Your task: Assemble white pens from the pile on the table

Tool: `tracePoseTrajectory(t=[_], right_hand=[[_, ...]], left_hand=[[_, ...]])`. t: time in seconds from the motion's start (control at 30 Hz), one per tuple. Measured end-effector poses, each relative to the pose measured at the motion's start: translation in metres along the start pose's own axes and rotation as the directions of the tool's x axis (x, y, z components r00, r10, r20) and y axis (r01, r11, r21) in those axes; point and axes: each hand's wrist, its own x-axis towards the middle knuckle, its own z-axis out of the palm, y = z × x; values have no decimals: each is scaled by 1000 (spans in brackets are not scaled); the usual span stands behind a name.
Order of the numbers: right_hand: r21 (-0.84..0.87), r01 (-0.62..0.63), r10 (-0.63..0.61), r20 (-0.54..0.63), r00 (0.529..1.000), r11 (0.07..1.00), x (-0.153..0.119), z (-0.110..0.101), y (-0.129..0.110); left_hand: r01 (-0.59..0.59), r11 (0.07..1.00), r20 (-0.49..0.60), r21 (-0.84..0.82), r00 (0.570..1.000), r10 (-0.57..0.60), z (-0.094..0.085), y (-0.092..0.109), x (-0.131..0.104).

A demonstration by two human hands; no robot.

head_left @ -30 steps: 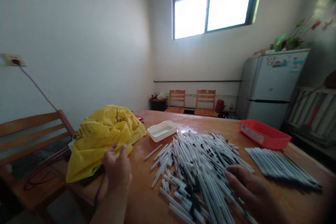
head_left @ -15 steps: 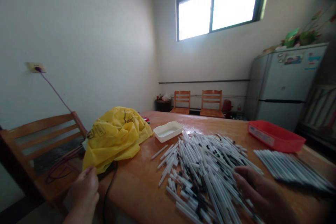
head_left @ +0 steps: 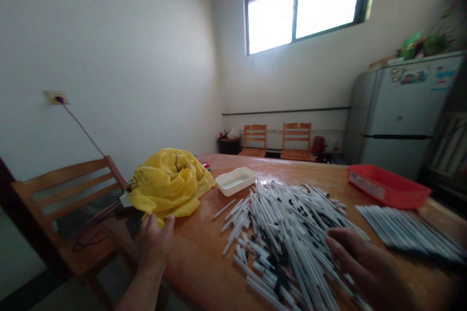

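My left hand (head_left: 155, 240) is at the near edge of a crumpled yellow plastic bag (head_left: 171, 180), its thumb and fingers apart against the bag's lower folds. On the table's right part, my right hand (head_left: 359, 257) is loosely curled beside a big loose heap of white pen parts (head_left: 292, 218) with black bits among them. Whatever its fingers may hold is hidden. Short white pieces (head_left: 260, 257) lie at the heap's near left side. Right of that hand, a row of pens (head_left: 404, 228) lies side by side, dark ends toward me.
A cream tray (head_left: 236, 181) stands behind the heap, and a red tray (head_left: 388, 187) at the right. A wooden chair (head_left: 69, 194) with a purple cable is at the left. Two chairs (head_left: 296, 141) and a fridge (head_left: 397, 116) stand beyond the wooden table (head_left: 204, 262).
My left hand has moved right and up from the bag's lower left corner, and its fingers have spread. The bag's near edge has bunched back; the black cable below it is out of sight.
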Motion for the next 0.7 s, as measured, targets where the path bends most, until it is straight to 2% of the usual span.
tracePoseTrajectory(t=[0.1, 0.2, 0.43, 0.7], right_hand=[[22, 7, -7, 3, 1000, 1000, 0, 1, 3], [22, 28, -28, -11, 1000, 999, 0, 2, 6], [11, 46, -45, -53, 998, 999, 0, 0, 5], [44, 19, -17, -41, 999, 999, 2, 3, 8]], left_hand=[[-28, 1000, 44, 0, 999, 28, 6, 16, -5], [-27, 1000, 83, 2, 996, 27, 12, 24, -8], [-11, 1000, 127, 0, 992, 11, 18, 25, -14], [15, 995, 137, -97, 991, -1, 25, 24, -16]])
